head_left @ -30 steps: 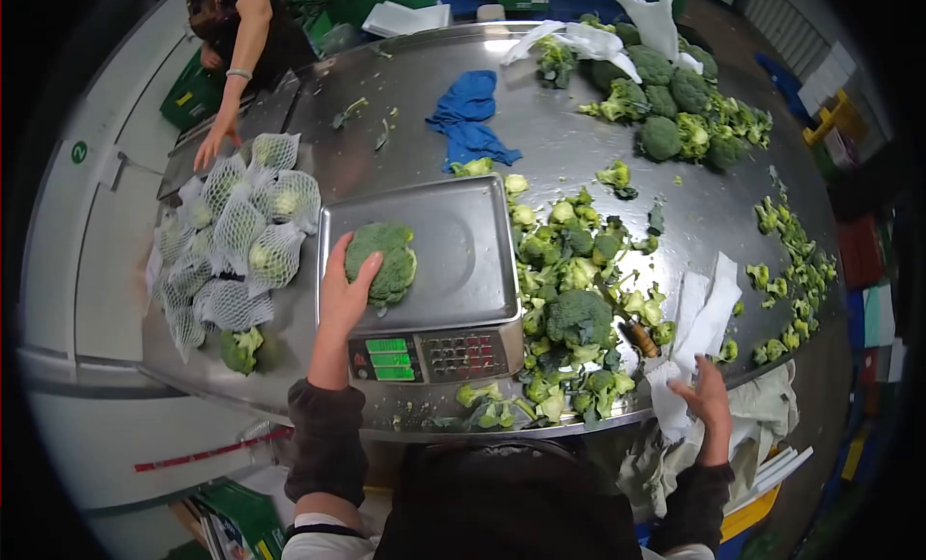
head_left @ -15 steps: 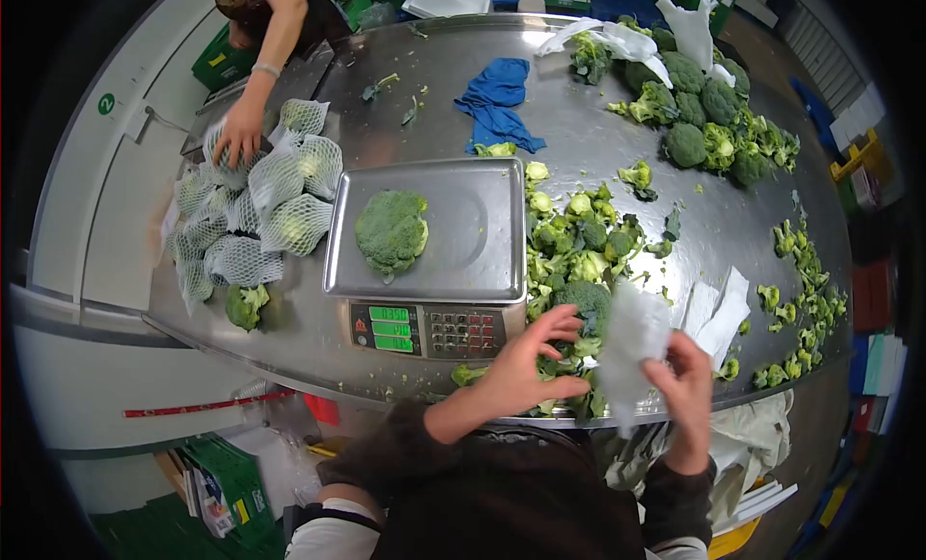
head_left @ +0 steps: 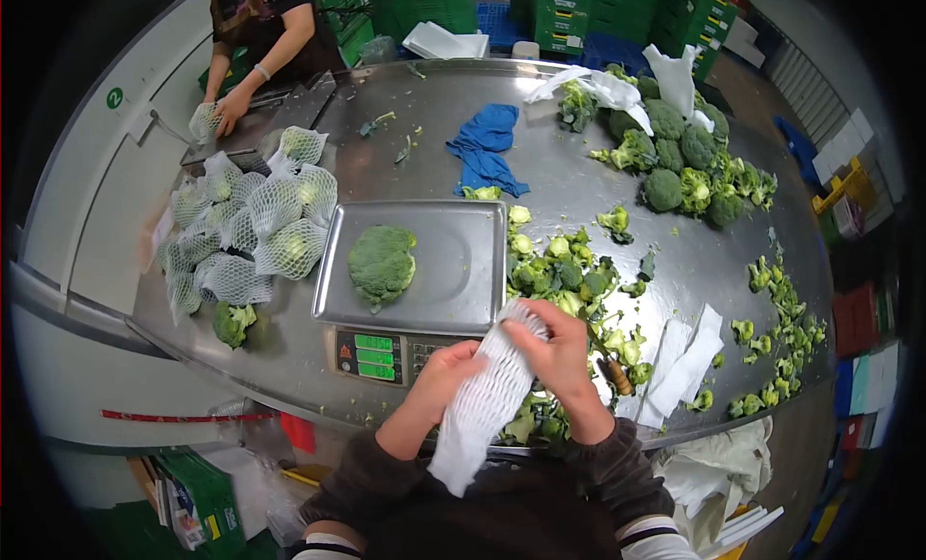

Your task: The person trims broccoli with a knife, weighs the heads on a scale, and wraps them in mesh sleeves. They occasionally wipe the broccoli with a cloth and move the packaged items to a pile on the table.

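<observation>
A white foam net sleeve [head_left: 487, 398] is stretched between my two hands, in front of the scale. My right hand [head_left: 559, 353] pinches its upper end, thumb on top. My left hand [head_left: 439, 386] has its fingers closed on the sleeve's left side, partly hidden behind it. Just beyond, a broccoli head [head_left: 383, 268] lies on the metal pan of the scale [head_left: 463, 242]. The sleeve and hands cover part of the scale's keypad. Trimmed broccoli stems and florets [head_left: 564, 271] are heaped right of the scale, and a wooden handle [head_left: 615, 375] shows beside them.
Netted broccoli heads [head_left: 289, 208] are piled at left, with a bare one [head_left: 233, 324] in front. More white sleeves [head_left: 685, 362] lie at right. A blue cloth [head_left: 485, 150] and a broccoli pile [head_left: 690, 155] are farther back. A co-worker [head_left: 275, 39] handles a netted head at far left.
The sleeve has moved left, toward the scale's front. My left hand, open before, has closed on it. The co-worker's hand has left the netted pile and moved back. My view has shifted.
</observation>
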Demonstrator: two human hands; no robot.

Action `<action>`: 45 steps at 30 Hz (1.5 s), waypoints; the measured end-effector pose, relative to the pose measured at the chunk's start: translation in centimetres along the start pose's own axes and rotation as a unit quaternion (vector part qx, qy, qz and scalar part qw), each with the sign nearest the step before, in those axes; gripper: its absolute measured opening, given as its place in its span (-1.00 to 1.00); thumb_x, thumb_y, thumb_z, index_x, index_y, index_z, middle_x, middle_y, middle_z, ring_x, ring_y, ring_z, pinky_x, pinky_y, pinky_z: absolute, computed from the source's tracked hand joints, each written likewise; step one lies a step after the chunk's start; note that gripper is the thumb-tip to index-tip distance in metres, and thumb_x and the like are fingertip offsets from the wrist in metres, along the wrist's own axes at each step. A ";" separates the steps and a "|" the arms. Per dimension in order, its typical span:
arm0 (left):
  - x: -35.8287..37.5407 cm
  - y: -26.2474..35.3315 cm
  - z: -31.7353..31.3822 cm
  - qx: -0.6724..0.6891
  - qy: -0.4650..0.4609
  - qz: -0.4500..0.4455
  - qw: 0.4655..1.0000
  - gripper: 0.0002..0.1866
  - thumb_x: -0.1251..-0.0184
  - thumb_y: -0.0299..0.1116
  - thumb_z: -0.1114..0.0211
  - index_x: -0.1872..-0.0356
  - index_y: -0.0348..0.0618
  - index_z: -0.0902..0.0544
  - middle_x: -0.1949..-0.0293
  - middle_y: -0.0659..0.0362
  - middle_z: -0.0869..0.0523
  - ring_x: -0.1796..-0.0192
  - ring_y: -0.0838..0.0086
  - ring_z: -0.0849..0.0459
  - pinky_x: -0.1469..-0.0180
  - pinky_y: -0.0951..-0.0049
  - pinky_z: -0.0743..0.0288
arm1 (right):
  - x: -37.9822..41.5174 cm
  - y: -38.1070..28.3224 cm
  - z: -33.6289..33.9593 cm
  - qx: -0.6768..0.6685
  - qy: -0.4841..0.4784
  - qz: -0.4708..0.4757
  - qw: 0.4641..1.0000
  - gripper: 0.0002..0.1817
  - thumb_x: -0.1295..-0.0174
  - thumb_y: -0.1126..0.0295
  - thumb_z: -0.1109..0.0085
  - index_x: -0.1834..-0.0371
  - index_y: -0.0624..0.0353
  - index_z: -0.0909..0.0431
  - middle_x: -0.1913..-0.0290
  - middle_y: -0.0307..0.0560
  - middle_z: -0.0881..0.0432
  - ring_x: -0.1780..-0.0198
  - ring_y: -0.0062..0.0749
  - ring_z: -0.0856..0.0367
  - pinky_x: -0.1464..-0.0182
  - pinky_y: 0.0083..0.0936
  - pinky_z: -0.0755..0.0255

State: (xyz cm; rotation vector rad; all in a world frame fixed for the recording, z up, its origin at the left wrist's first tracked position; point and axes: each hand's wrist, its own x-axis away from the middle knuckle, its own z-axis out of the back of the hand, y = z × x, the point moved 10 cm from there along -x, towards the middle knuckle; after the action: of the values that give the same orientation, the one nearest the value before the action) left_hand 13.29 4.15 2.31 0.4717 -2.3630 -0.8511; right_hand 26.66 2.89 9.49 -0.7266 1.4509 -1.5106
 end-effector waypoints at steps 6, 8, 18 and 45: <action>-1.2 -0.8 2.0 -0.052 0.081 -0.143 0.985 -0.62 -0.44 -0.32 -0.01 -0.19 -0.26 -0.39 -0.08 0.18 -0.50 -0.06 0.58 -0.48 -0.09 0.59 -0.35 | 1.4 2.8 -4.3 -0.025 0.006 -0.040 0.999 -0.78 -0.20 0.43 -0.19 0.11 0.26 -0.62 0.25 -0.17 -0.58 0.29 -0.65 -0.49 0.29 -0.71 -0.38; -0.6 0.1 2.3 -0.066 0.085 -0.206 0.973 -0.64 -0.41 -0.40 -0.07 -0.18 -0.25 -0.39 -0.12 0.20 -0.45 -0.09 0.59 -0.45 -0.09 0.61 -0.34 | 2.3 0.8 -3.6 0.073 0.082 0.013 0.994 -0.77 -0.15 0.44 -0.21 0.12 0.23 -0.63 0.08 -0.12 -0.50 0.17 -0.46 -0.47 0.10 -0.56 -0.37; 2.9 7.2 10.4 0.227 0.106 -0.208 0.945 -0.83 -0.30 -0.29 -0.07 0.34 -0.17 -0.54 0.30 0.06 -0.67 0.21 0.28 -0.66 0.03 0.21 -0.51 | 8.8 10.0 -12.5 -0.486 -0.052 -0.432 0.758 -0.63 -0.36 0.14 0.06 -0.02 0.20 -0.46 0.13 -0.14 -0.60 0.11 -0.39 -0.58 0.03 -0.43 -0.50; 4.1 13.0 19.2 -0.085 0.166 -0.287 0.940 -0.47 -0.39 0.01 0.00 0.01 -0.35 -0.49 0.12 0.03 -0.64 0.12 0.34 -0.66 0.04 0.36 -0.55 | -2.6 -6.1 -14.0 0.011 -0.224 0.040 0.974 -0.78 -0.20 0.43 -0.01 0.16 0.26 -0.57 0.45 -0.06 -0.64 0.41 -0.49 -0.60 0.34 -0.49 -0.48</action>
State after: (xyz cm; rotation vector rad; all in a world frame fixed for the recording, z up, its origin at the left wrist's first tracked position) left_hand -3.49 20.50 0.52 1.1657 -1.8364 -1.1127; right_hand 14.24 10.99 13.90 -0.9163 1.1052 -1.2021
